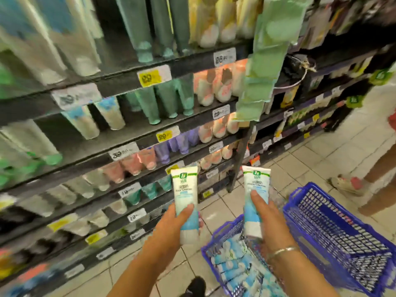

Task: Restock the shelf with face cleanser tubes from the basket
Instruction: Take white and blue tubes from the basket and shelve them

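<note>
A person stands in a shop aisle with a face cleanser tube in each hand, midway through restocking. The left hand (171,221) has its grip wrapped round the lower half of one white-and-blue tube (186,202), thumb across the front; the right hand (270,221) holds a second tube (255,198) the same way, thumb pressed on its label. Both tubes are upright, caps down, raised above the floor between the shelf (128,144) on the left and the blue basket (321,230) at near right. The job looks far from finished: the basket holds a heap of further tubes (233,264) in its near corner, and neither held tube has reached a shelf row yet. Which row they belong on cannot be told, since the shelves are smeared by motion blur and the price tags are unreadable. How many tubes remain is unclear, as the right forearm covers part of the basket and the frame cuts off its near edge. A bystander's legs show at far right.
</note>
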